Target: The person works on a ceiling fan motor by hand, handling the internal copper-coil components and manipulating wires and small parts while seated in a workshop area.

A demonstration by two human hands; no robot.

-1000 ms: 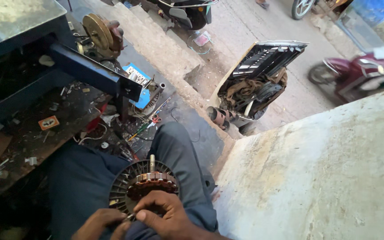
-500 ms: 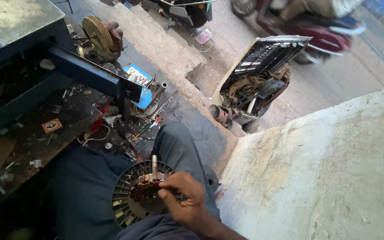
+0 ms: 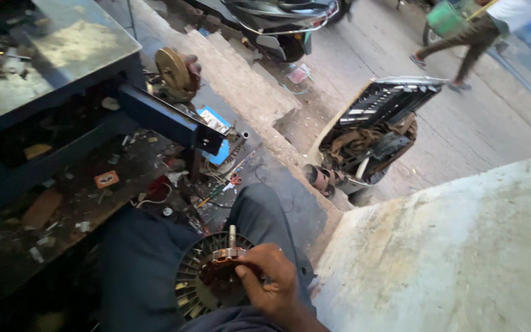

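Note:
A round fan motor with a dark slotted ring, a copper-wound core and an upright steel shaft rests on my lap, on dark blue trousers. My right hand lies over its right side, fingers curled onto the copper core. My left hand is out of the picture.
A dark metal workbench with a blue beam stands to the left, above a floor littered with scraps. A concrete slab fills the right. A dismantled appliance casing, a scooter and a walking person are out on the street.
My left hand, which was on the motor with the right one, has withdrawn out of view. My right hand stays on the core. A motorbike has passed and a person now walks by.

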